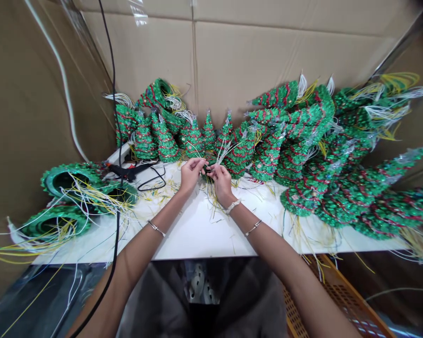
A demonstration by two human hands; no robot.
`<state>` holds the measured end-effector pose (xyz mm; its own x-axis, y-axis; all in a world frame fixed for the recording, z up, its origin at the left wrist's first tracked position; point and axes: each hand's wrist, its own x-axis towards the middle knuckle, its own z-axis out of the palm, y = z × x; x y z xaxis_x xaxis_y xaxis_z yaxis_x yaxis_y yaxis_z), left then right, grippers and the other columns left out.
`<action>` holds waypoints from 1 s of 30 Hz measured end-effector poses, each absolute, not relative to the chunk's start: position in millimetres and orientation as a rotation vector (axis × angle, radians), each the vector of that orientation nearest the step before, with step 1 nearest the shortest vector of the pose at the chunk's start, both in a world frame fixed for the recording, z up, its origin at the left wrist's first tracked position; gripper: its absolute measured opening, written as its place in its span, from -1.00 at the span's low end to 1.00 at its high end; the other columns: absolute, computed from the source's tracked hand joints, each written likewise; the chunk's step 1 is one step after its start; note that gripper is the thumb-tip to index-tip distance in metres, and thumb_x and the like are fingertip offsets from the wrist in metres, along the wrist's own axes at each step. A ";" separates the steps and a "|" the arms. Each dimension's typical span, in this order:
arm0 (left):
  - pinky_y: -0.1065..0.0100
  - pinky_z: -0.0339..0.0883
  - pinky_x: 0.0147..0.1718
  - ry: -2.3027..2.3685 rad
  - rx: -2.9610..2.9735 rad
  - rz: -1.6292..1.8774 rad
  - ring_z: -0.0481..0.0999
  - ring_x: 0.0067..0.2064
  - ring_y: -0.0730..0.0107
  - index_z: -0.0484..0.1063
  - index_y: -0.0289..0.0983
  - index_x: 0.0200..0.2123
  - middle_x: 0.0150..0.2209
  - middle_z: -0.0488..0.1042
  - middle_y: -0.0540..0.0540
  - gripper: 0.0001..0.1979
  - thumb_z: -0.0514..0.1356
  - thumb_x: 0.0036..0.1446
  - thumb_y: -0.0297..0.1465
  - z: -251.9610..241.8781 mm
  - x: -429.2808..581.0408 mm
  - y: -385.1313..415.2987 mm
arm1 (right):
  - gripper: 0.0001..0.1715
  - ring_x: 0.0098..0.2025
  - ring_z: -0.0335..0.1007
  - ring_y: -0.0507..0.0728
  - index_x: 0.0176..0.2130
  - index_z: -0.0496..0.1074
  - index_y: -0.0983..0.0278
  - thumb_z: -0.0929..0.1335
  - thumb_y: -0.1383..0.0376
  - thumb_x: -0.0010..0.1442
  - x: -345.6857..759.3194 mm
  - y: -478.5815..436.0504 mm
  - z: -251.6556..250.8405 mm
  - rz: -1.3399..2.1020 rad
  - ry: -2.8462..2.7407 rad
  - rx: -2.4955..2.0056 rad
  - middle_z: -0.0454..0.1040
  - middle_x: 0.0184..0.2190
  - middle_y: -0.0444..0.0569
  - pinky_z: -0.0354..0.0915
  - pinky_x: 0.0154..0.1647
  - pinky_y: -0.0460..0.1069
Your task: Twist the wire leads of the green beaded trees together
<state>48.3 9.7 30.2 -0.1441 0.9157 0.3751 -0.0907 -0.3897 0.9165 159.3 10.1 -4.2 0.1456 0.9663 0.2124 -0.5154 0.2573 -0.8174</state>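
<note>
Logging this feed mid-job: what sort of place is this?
Likely a small workshop making light-up decorations: green tinsel cone trees crowd a white worktable, wire ends lie scattered, and what looks like a black glue gun sits by cardboard sheeting.

— What is being held at the centre?
— A bundle of thin white wires (223, 152) is pinched between the left hand (189, 173) and the right hand (221, 183), with the fingers close together.

— And around the hands?
— Green tinsel cone trees (241, 152) wound with red are crowded along a white table (197, 239) from 11 to 3 o'clock. Tinsel cones (68, 180) are laid on their sides at 9 o'clock, trailing yellow and white wires (81, 202). A black corded tool (129, 172) is placed at 10 o'clock, an orange plastic crate (333, 291) is seen at 4 o'clock, and cardboard sheets (232, 61) are stood behind everything at 12 o'clock.
</note>
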 end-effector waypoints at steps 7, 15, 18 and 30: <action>0.43 0.08 -0.63 0.961 1.329 1.606 0.24 -0.60 0.58 0.59 -0.25 -0.24 -0.40 0.56 -0.05 -0.63 0.37 0.02 -0.09 28.7 40.4 10.0 | -0.60 -0.43 0.36 0.00 -0.46 0.31 0.22 0.49 0.05 0.08 155.1 3.3 3.0 1.279 -0.643 -0.665 0.46 -0.47 -0.12 0.41 -0.23 -0.05; 0.41 0.22 -0.53 0.973 1.489 1.434 0.39 -0.49 0.45 0.59 -0.26 -0.36 -0.47 0.55 -0.05 -0.69 0.43 -0.11 -0.17 24.9 32.6 9.9 | -0.61 -0.45 0.25 0.00 -0.25 0.44 0.19 0.44 -0.04 0.11 157.9 2.6 6.7 1.247 -0.817 -0.734 0.31 -0.52 -0.20 0.35 -0.27 -0.06; 0.39 0.31 -0.44 0.968 1.585 1.402 0.49 -0.41 0.37 0.58 -0.26 -0.37 -0.44 0.57 -0.07 -0.74 0.40 -0.08 -0.21 23.5 32.3 8.9 | -0.58 -0.41 0.28 0.01 -0.22 0.45 0.20 0.45 -0.04 0.09 158.2 4.0 5.5 1.250 -0.834 -0.734 0.34 -0.49 -0.18 0.36 -0.25 -0.06; 0.37 0.26 -0.56 0.980 1.560 1.383 0.41 -0.58 0.47 0.58 -0.27 -0.33 -0.39 0.57 -0.08 -0.73 0.39 0.00 -0.19 21.5 33.4 2.9 | -0.71 -0.32 0.41 0.04 -0.24 0.50 0.22 0.45 0.06 0.19 160.2 5.5 2.3 1.292 -0.747 -0.702 0.46 -0.43 -0.11 0.44 -0.14 -0.03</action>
